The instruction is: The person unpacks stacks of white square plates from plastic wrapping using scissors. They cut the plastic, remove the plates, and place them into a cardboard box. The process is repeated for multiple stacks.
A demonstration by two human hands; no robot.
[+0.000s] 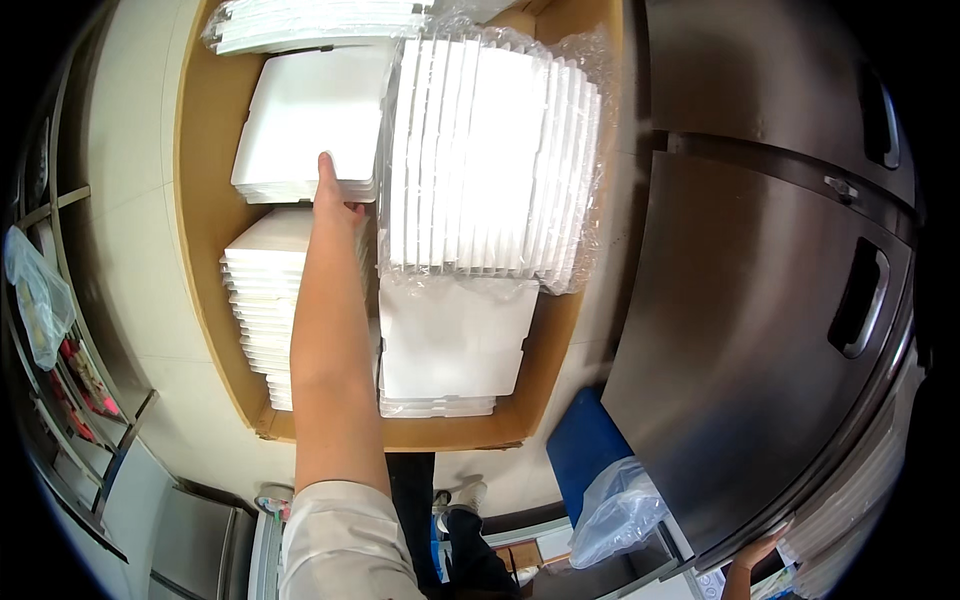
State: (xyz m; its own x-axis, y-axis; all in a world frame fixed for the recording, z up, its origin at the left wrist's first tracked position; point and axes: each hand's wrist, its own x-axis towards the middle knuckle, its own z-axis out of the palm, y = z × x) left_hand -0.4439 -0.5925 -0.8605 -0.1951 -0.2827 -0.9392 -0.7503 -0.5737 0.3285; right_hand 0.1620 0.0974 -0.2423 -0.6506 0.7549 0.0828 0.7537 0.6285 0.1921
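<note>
My left hand reaches into a large cardboard box. Its thumb lies on top of a short stack of white square lids or flat containers, and the fingers curl at the stack's near edge. Below that stack, partly behind my forearm, is a taller stack of off-white pieces. Clear plastic wraps a row of white pieces on the box's right side. Another white stack sits nearer to me. At the lower right, my right hand is by a stack of pale, plastic-wrapped items; its grip is unclear.
A stainless steel cabinet with recessed handles stands right of the box. Beside it are a blue panel and a clear plastic bag. Shelving with another bag is at the left. My shoes are on the tiled floor.
</note>
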